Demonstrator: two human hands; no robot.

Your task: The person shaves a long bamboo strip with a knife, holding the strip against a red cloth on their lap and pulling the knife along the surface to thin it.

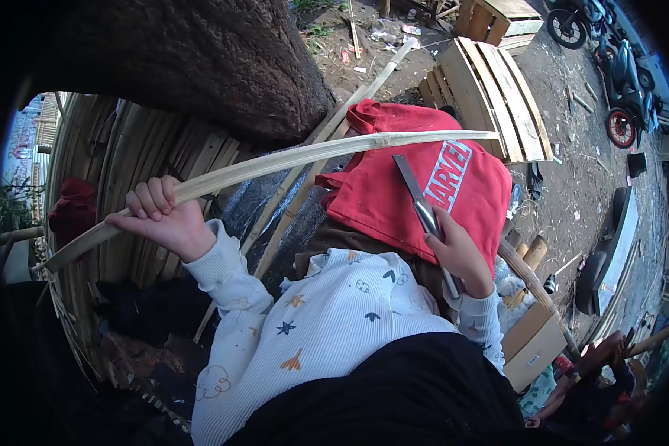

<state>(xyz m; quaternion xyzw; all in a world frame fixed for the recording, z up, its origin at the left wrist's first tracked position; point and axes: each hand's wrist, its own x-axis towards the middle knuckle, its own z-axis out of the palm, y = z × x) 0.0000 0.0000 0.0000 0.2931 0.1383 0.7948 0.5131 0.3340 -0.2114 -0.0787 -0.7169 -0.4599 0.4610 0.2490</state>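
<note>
White patterned sleeves (327,327) fill the foreground as a person works outdoors beside a dark tree trunk (201,59). Raised and bent at the elbow, the left hand (163,219) is closed around a long pale bamboo strip (290,160), fingers curled over its upper edge; the strip arcs from the lower left, past the hand, to the upper right, its far end reaching the wooden pallet (483,89). Held lower across the lap, the right hand (461,256) is wrapped around the handle of a flat-bladed knife (420,201), the blade pointing up and away, just below the strip and not touching it. Red cloth (424,186) covers the knees beneath the blade. More split bamboo (126,156) leans at left; parked motorbikes (617,82) stand at upper right.
</note>
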